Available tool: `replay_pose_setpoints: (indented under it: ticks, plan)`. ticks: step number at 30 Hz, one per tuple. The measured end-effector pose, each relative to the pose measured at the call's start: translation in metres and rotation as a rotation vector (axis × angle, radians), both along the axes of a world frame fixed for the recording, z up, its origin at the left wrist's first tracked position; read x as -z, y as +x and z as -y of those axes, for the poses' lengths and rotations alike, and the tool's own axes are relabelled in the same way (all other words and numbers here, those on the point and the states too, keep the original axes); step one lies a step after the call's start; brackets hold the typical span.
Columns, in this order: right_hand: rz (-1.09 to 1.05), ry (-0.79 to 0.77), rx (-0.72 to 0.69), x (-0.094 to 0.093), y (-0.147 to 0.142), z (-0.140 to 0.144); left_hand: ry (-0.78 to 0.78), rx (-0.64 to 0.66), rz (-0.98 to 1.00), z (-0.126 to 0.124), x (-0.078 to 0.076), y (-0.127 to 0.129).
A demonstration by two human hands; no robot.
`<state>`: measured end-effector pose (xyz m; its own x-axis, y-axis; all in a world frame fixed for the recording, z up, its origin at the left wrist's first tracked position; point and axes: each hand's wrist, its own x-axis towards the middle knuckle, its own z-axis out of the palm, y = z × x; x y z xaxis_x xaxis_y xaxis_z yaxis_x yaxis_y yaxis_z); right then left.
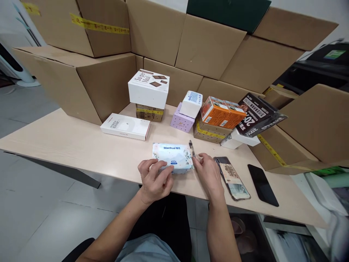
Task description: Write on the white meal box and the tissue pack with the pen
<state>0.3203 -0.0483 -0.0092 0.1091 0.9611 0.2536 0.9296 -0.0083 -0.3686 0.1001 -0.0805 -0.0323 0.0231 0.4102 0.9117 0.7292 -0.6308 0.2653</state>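
Observation:
A pale blue and white Manhua tissue pack (pixel 174 154) lies flat near the table's front edge. My left hand (pixel 156 182) is on its front left part, fingers bent over the top and thumb low at the front edge. Along the pack's right side, a dark pen (pixel 191 146) points away from me. My right hand (pixel 209 174) closes thumb and forefinger around the pen's near end, which the fingers partly hide. Right of that hand lies a phone case (pixel 235 180) with banknotes in it, then a black phone (pixel 263 185).
Behind stand a white power bank box (pixel 125 126), a white Super Meal box (pixel 148 91), a purple box (pixel 182 122) with a small tissue pack (pixel 191 103), an orange box (pixel 222 112) and a dark brown package (pixel 256 114). Cardboard boxes (pixel 160 31) wall the back and sides.

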Motion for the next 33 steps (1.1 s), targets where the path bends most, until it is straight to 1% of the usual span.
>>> replay_pose_setpoints:
  ticks: [2, 4, 6, 8, 10, 11, 13, 15, 17, 19, 22, 24, 27, 29, 33]
  plan:
    - [0.108, -0.059, 0.014, -0.003, -0.005, -0.005, -0.037, -0.029, -0.021, 0.0, 0.001, 0.0]
    - [0.142, -0.098, 0.025, -0.003, -0.009, -0.007, -0.065, -0.041, -0.049, 0.0, 0.001, 0.0]
    - [0.117, -0.112, 0.034, 0.0, -0.009, -0.008, -0.096, -0.048, -0.079, 0.0, 0.001, 0.001]
    - [0.038, -0.096, 0.047, 0.005, -0.005, -0.009, -0.141, -0.059, -0.107, 0.0, 0.001, 0.002]
    - [-0.124, -0.034, 0.07, 0.009, 0.001, -0.009, -0.171, -0.066, -0.122, 0.0, 0.001, 0.004]
    - [-0.25, 0.012, 0.088, 0.009, 0.004, -0.009, -0.176, -0.067, -0.125, 0.0, 0.001, 0.005]
    - [-0.572, 0.124, 0.132, 0.006, 0.007, -0.008, -0.17, -0.064, -0.124, 0.0, 0.001, 0.009]
    - [-0.9, 0.249, 0.138, -0.002, 0.006, -0.005, -0.154, -0.062, -0.13, 0.001, 0.001, 0.013]
    - [-1.132, 0.362, 0.058, -0.015, 0.0, -0.002, -0.145, -0.061, -0.148, 0.002, 0.002, 0.016]
    - [-1.241, 0.424, -0.08, -0.026, -0.01, 0.002, -0.153, -0.067, -0.168, 0.002, 0.002, 0.019]
    - [-1.219, 0.386, -0.253, -0.036, -0.029, 0.006, -0.173, -0.083, -0.192, 0.003, 0.003, 0.02]
    - [-1.139, 0.319, -0.318, -0.035, -0.041, 0.007, -0.178, -0.092, -0.203, 0.003, 0.003, 0.019]
    - [-0.991, 0.194, -0.384, -0.029, -0.052, 0.003, -0.168, -0.088, -0.202, 0.003, 0.003, 0.018]
    - [-0.889, 0.138, -0.423, -0.024, -0.055, 0.0, -0.157, -0.079, -0.191, 0.003, 0.003, 0.018]
    - [-0.8, 0.146, -0.441, -0.02, -0.053, -0.003, -0.161, -0.067, -0.173, 0.003, 0.002, 0.019]
